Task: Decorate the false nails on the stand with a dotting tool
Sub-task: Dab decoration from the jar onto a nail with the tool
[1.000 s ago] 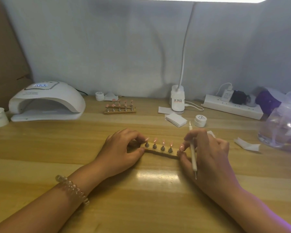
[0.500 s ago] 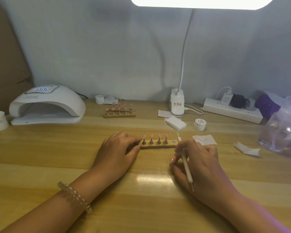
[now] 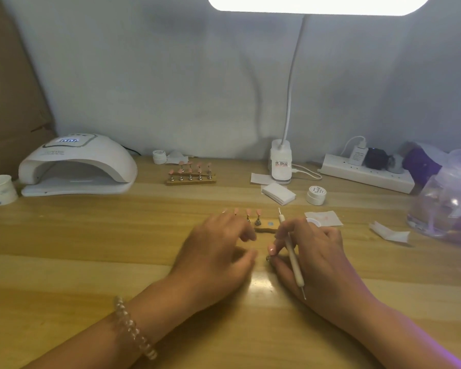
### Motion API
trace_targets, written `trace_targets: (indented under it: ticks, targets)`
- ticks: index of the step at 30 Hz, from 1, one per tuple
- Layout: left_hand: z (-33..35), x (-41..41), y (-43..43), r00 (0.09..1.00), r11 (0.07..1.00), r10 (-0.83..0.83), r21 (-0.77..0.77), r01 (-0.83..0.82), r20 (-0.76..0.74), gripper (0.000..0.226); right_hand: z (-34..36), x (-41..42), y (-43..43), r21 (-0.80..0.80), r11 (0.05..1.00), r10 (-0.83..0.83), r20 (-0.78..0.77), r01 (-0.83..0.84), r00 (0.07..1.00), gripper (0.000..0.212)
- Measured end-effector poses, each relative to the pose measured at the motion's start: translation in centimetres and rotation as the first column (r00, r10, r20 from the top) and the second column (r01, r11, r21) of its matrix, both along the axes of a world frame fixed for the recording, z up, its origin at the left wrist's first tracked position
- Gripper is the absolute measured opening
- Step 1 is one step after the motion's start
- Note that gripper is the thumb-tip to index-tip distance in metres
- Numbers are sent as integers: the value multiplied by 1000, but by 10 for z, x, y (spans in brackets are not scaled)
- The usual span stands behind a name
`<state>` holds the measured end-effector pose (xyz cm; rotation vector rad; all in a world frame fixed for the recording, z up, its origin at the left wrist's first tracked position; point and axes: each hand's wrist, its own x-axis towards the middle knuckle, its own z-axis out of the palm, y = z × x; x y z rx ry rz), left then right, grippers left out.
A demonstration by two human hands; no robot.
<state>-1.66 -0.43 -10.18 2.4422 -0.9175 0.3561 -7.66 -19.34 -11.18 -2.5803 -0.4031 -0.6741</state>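
The nail stand (image 3: 263,229) sits just beyond both fingertips. I'd pin it flat on the bench (image 3: 91,235) and turn a tool tip downward before dotting the false nails (image 3: 252,212). The right grip (image 3: 312,251) is closed on the dotting tool (image 3: 293,258) and pinches a small metal piece (image 3: 268,258), perhaps a nail holder. The left grip (image 3: 218,249) is blurred and curls over the stand; whether it holds it, I cannot tell.

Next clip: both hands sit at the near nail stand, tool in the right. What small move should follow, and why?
Probably pass the small holder, pinched by the right hand, over to the left hand. The right hand also grips the dotting tool, so it looks too busy to dot, and the stand shows one bare spot at its right end.
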Motion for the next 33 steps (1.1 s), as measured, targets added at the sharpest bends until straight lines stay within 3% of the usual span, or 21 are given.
trace_targets:
  ticks: [4, 14, 20, 23, 25, 28, 30, 33]
  targets:
    - [-9, -4, -8, 974, 993, -112, -66, 101, -199, 18, 1, 0, 0, 2, 1000, -11, 14, 11, 1000, 33]
    - [-9, 5, -13, 955, 993, -97, -95, 73, -279, 13, 5, -2, -1, 10, 997, -77, -13, 77, 997, 29]
    - [-4, 8, -22, 951, 996, -51, -82, 27, -305, 13, 11, 1, -8, 355, 926, -204, 173, 132, 964, 18]
    - [-4, 8, -26, 955, 997, -54, -74, 34, -290, 13, 17, 4, -18, 633, 764, -268, 138, 123, 954, 34]
    - [-5, 7, -27, 962, 997, -67, -61, 53, -265, 17, 19, 8, -26, 726, 672, -302, 88, 146, 949, 36]
    - [-7, 7, -25, 964, 993, -90, -91, 69, -251, 17, 13, 15, -36, 763, 610, -324, -8, 216, 946, 22]
    - [-9, 9, -24, 959, 988, -108, -138, 74, -263, 12, 10, 17, -39, 721, 641, -337, -42, 262, 940, 17]
    - [-10, 12, -23, 954, 979, -139, -185, 91, -267, 12, 8, 18, -38, 654, 699, -360, -28, 289, 933, 29]
